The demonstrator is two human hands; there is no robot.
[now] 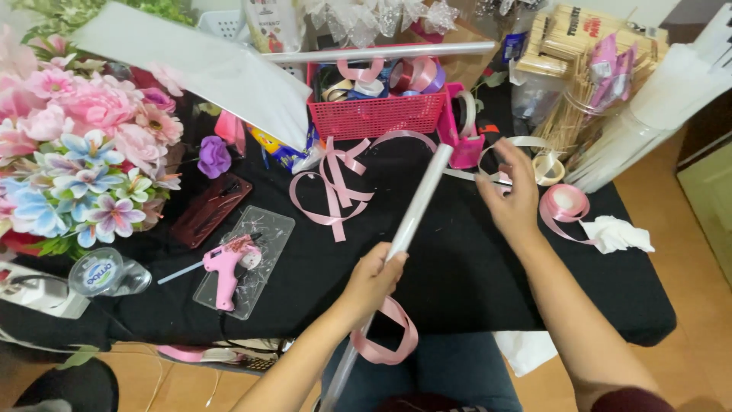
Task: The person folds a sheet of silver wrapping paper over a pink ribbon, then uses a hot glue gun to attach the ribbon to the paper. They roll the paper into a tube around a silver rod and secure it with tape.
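Observation:
My left hand [375, 276] grips a long roll of clear wrapping film [418, 202] that slants from my lap up toward a pink mesh basket [377, 114]. A loop of pink ribbon [389, 339] hangs below that hand. My right hand [509, 192] hovers over the black tablecloth [457, 267] with fingers spread, touching a strip of white ribbon [526, 143] near a pink tape dispenser [461, 126]. A pink ribbon spool [564, 204] lies just right of that hand.
Artificial flowers [72, 152] fill the left side. A pink glue gun [225, 263] rests on a clear tray. Tied pink ribbon [335, 183], a dark red case [210, 207], white tissue [616, 233], wooden sticks [579, 53] and a white sheet [206, 65] lie around.

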